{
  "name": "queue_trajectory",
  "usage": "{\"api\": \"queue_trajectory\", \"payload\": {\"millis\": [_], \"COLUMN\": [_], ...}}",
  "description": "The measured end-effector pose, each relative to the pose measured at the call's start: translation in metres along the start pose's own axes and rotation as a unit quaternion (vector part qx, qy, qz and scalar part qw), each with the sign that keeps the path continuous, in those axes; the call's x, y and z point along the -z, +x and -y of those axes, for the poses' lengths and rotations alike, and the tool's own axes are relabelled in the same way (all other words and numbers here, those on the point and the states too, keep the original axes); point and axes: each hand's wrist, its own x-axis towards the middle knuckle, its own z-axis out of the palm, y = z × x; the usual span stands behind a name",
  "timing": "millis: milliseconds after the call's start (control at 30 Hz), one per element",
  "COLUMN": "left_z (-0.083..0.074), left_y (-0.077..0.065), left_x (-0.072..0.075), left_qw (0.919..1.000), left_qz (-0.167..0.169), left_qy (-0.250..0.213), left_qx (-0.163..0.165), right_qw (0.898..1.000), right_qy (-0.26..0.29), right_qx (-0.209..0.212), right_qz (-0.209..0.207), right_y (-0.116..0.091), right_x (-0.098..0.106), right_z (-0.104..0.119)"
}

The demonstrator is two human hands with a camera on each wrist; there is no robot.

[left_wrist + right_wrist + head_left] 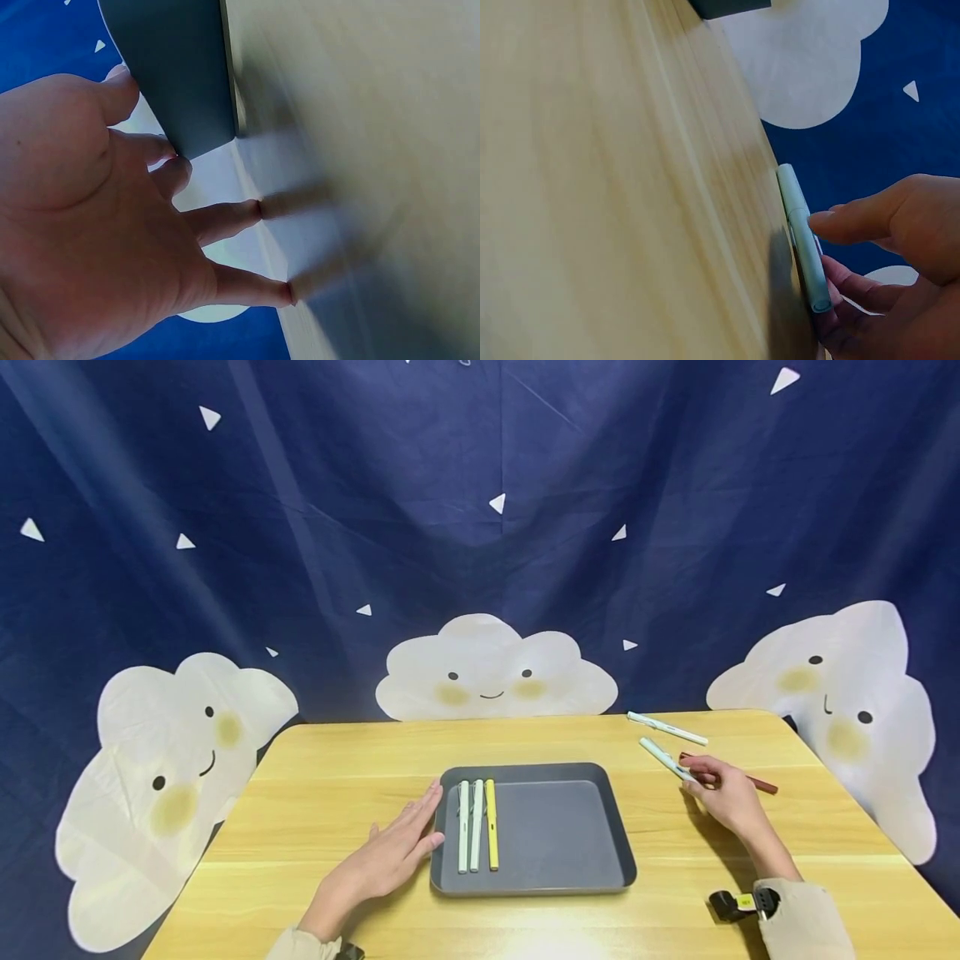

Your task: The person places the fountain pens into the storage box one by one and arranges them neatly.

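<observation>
My right hand pinches a pale mint pen between thumb and fingers, right of the tray. In the right wrist view that pen is close to the tabletop. Partly hidden behind this hand lies a dark red pen. With fingers extended, my left hand rests against the left side of a grey tray; the left wrist view shows fingertips touching its wall and the table. Inside the tray, at its left, two pale green pens lie beside a yellow pen.
Another pale mint pen lies near the table's back right edge. The wooden table ends against a dark blue curtain printed with white clouds and triangles.
</observation>
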Motion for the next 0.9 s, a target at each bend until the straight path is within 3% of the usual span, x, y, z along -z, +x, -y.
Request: {"api": "queue_trajectory", "payload": {"millis": [433, 900], "left_z": [-0.0024, 0.0003], "left_y": [-0.0016, 0.0001], "left_x": [0.0008, -0.0011], "left_qw": [0.9999, 1.0000], "left_qz": [-0.001, -0.002], "left_qy": [-0.011, -0.004], "left_qx": [0.004, 0.008], "right_qw": [0.999, 0.998], "right_qy": [0.010, 0.005], "right_qx": [-0.041, -0.044], "right_qz": [0.016, 0.035], "right_y": [-0.0012, -0.0018], "right_x": [-0.0014, -0.0005], "right_z": [-0.0037, -0.0044]}}
